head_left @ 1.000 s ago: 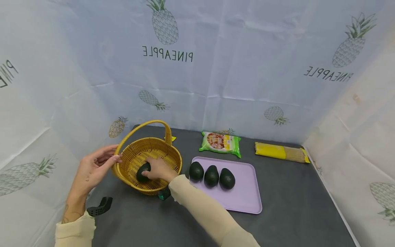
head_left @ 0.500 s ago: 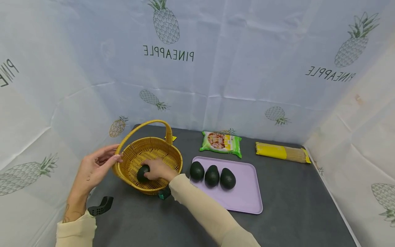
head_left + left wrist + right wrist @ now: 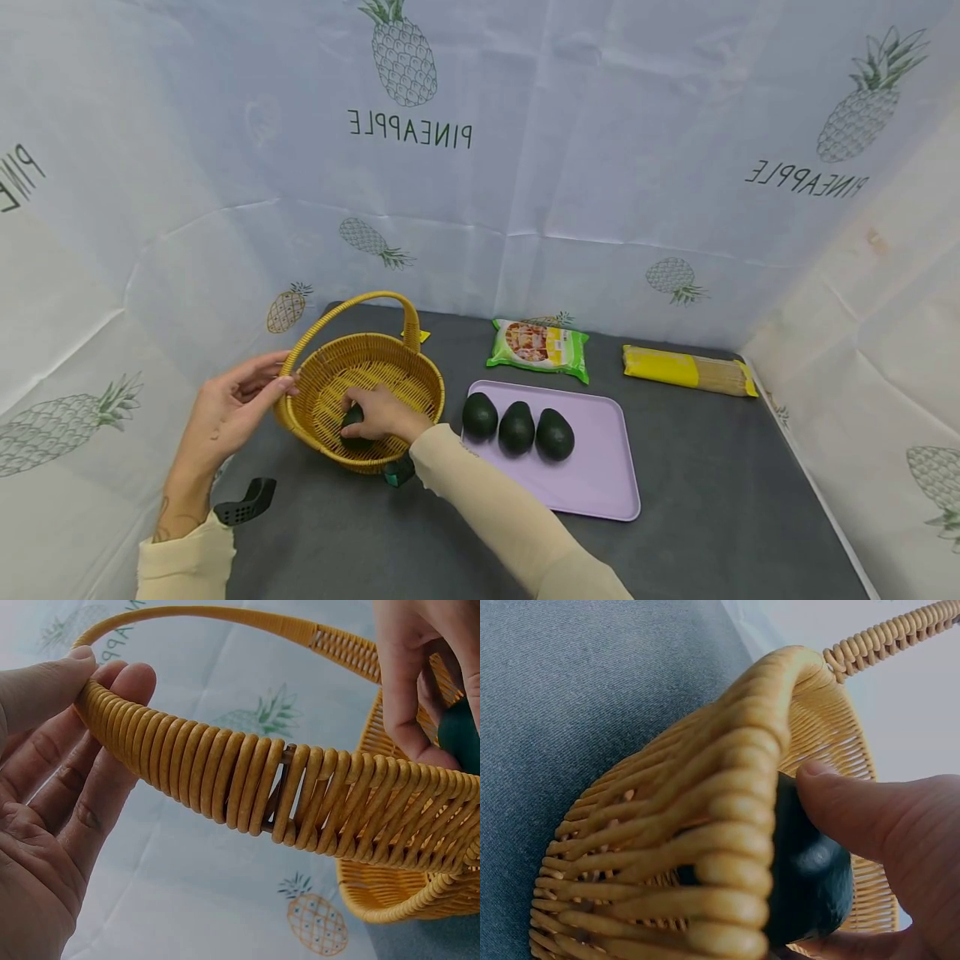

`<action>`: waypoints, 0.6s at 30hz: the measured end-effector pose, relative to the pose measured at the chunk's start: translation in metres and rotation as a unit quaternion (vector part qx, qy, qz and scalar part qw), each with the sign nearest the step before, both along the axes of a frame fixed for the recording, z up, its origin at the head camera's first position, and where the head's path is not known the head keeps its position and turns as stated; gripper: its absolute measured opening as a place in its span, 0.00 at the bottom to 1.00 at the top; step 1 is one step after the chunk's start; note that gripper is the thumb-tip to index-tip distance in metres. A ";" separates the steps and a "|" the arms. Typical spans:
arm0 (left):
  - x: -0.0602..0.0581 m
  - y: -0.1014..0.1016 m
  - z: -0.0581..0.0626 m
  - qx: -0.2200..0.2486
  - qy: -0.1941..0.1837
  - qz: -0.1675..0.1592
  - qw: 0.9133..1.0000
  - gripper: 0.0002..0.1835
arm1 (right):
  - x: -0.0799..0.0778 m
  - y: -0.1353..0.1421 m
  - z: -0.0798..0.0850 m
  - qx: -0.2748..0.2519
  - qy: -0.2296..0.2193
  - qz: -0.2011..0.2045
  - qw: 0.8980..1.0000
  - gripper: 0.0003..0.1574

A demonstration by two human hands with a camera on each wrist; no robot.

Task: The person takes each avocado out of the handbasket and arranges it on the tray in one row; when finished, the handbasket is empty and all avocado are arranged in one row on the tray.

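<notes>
A yellow woven basket [image 3: 375,357] with a tall arched handle stands on the left of the table. My left hand [image 3: 228,412] pinches the side of that handle [image 3: 187,761] between thumb and fingers. Down inside the basket, my right hand [image 3: 380,413] has its thumb and fingers around a dark green avocado [image 3: 810,870], close to the near wall. Part of this avocado is hidden by the hand in the head view and by the basket rim in the right wrist view. Three more avocados [image 3: 517,429] lie side by side on a lilac tray [image 3: 596,479], right of the basket.
Behind the tray lies a green-edged food packet [image 3: 538,347]. Farther right is a long yellow pack of noodles [image 3: 686,371]. White curtains [image 3: 555,183] printed with pineapples enclose the grey table [image 3: 712,500] at the back and sides.
Inside the basket, the avocado has turned and shifted slightly under my right hand, whose fingers have spread a little. My left hand stays on the handle; the tray's avocados have not moved.
</notes>
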State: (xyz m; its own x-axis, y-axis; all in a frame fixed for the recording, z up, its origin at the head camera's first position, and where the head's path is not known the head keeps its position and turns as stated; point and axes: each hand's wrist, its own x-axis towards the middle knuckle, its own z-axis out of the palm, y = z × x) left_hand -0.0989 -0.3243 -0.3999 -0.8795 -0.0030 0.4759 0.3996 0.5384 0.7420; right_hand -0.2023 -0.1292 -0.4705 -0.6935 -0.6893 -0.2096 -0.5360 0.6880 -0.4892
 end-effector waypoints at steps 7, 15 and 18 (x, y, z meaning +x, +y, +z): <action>0.000 -0.001 0.000 0.000 0.003 -0.002 1.000 0.19 | 0.001 -0.002 0.000 0.000 -0.013 -0.004 1.000 0.30; 0.000 -0.001 0.000 -0.001 0.005 -0.002 1.000 0.20 | 0.005 -0.002 0.000 0.012 0.007 0.026 1.000 0.35; 0.000 0.000 0.000 0.003 0.005 -0.004 1.000 0.19 | 0.006 -0.002 -0.001 0.018 0.012 0.031 0.999 0.35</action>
State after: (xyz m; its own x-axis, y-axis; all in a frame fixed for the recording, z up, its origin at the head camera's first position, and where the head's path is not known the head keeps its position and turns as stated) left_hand -0.0985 -0.3241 -0.3996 -0.8748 0.0013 0.4845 0.4112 0.5309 0.7410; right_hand -0.1964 -0.1315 -0.4717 -0.6547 -0.7237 -0.2183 -0.5900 0.6698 -0.4509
